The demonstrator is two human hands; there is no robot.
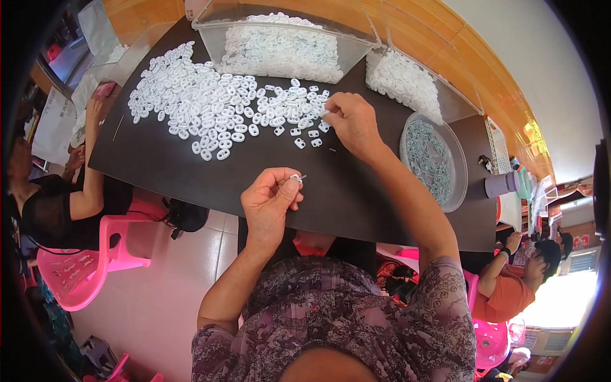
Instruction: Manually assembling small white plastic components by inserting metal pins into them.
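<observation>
My left hand [266, 202] is closed in a pinch above the near part of the dark table [210, 184]. Between its thumb and forefinger is a small white plastic piece [296, 179], with a thin metal screw [304, 176] sticking out to the right. My right hand [354, 122] reaches to the right edge of a small group of white two-hole pieces [289, 107]. Its fingers are pinched around a white piece [325, 114], mostly hidden by the fingertips. Left of that group spreads a larger pile of white oval two-hole pieces [191, 95]. One loose screw [332, 150] lies below my right hand.
Along the far side stand a clear bin [213, 39] and a second clear container [461, 99], both holding white pieces. A round tub [459, 191] of screws sits beside my right forearm. People [95, 197] sit left and right, near pink chairs [95, 267].
</observation>
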